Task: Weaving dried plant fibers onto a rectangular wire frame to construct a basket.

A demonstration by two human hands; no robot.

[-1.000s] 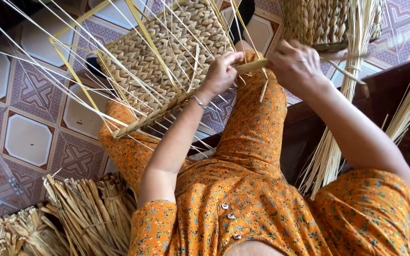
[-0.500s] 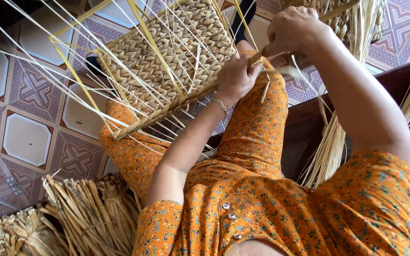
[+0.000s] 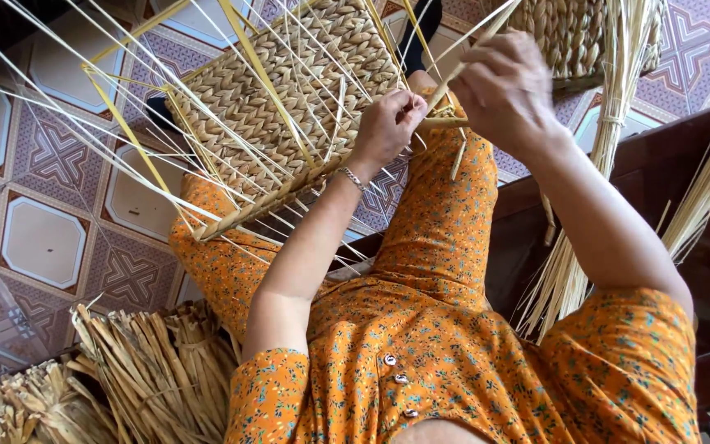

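right hand (image 3: 504, 90) maybe drew strand (image 3: 470, 57) upward.

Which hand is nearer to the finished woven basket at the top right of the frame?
Right. The right hand is raised just beside the finished woven basket, pulling a straw strand. The left hand is farther off, gripping the corner of the flat woven panel.

Left hand (image 3: 388, 125) pinches woven basket (image 3: 281, 107) edge.
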